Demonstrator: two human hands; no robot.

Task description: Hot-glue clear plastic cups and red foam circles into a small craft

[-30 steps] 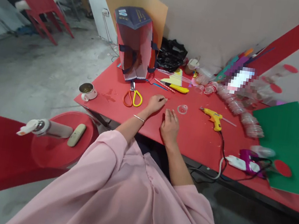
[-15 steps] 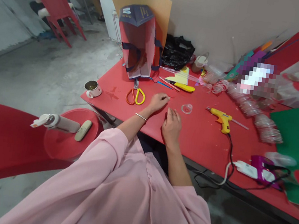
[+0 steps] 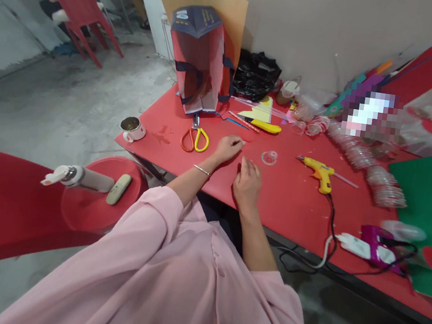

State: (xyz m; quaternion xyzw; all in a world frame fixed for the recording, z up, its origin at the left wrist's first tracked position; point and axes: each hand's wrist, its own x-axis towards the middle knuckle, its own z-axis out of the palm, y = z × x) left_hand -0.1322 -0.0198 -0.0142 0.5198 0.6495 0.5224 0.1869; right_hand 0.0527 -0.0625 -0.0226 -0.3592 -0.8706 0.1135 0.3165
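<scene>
My left hand [image 3: 229, 149] rests on the red table with its fingers curled in a pinch. Whatever may be between its fingertips is too small to make out. Beside it, my right hand [image 3: 248, 181] lies on the tabletop with fingers stretched forward, holding nothing visible. Just beyond the right fingertips sits a small clear plastic lid [image 3: 269, 157] with a reddish centre. Scissors [image 3: 195, 138] with one red and one yellow handle lie left of my left hand. A yellow glue gun [image 3: 319, 173] with a clear stick in its back lies to the right.
A yellow cutter [image 3: 266, 126] and straws lie behind my hands. An upright shopping bag [image 3: 201, 63] and black plastic bag [image 3: 257, 76] stand at the back. A mug [image 3: 132, 129] is near the left edge. Stacked clear cups [image 3: 385, 186] and a purple power socket [image 3: 382, 250] are at right.
The view has shifted very slightly. Both hands and the things on the table keep their places.
</scene>
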